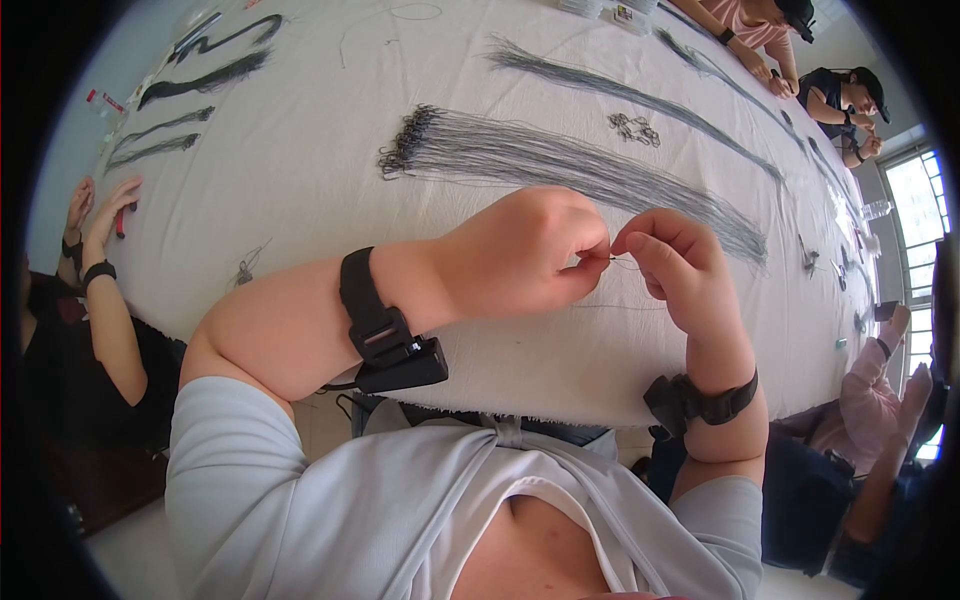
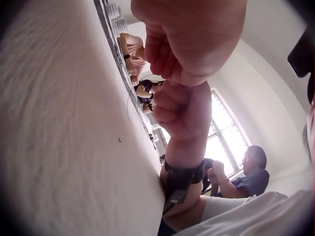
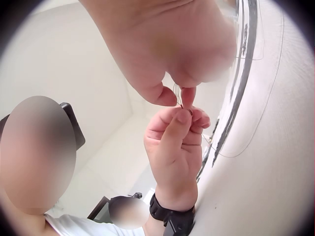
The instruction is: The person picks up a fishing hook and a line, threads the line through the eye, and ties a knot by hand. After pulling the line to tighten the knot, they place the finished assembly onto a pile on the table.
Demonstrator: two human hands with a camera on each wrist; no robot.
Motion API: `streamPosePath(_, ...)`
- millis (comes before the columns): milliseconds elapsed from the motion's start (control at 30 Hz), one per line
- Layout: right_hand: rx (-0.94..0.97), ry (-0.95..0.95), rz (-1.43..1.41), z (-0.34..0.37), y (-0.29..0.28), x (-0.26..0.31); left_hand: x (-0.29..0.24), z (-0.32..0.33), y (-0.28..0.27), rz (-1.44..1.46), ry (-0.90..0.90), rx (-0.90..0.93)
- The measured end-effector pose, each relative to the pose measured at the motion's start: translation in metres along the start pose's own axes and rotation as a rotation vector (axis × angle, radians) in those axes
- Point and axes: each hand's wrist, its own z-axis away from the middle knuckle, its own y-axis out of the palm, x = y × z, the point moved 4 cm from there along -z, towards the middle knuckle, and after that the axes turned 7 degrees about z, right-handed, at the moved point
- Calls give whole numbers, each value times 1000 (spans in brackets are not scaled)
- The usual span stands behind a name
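Note:
In the head view the left hand (image 1: 535, 250) and right hand (image 1: 680, 265) meet fingertip to fingertip above the table. Each pinches a thin dark line (image 1: 613, 259); a small dark bit shows between the fingertips. The right wrist view shows the right hand (image 3: 172, 54) above and the left hand (image 3: 174, 142) below, with a fine loop of line (image 3: 178, 93) between the right thumb and finger. Loose line (image 3: 256, 140) curves down beside them. In the left wrist view, the left hand (image 2: 197, 39) partly hides the pinch and touches the right hand (image 2: 182, 110).
Beyond the hands, a long bundle of grey strands (image 1: 560, 165) with dark looped ends lies on the white cloth (image 1: 300, 130). Near it are a small pile of metal pieces (image 1: 634, 129) and another strand bundle (image 1: 640, 90). Other people sit around the table.

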Motion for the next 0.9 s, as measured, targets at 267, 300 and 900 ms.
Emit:
streamPosePath(267,54,2,45,3,0,7,0,0,0,-31,18,20)
streamPosePath(300,34,-16,40,4,0,7,0,0,1,-36,23,26)
streamPosePath(900,57,0,125,4,3,2,-3,-1,2,-56,40,59)
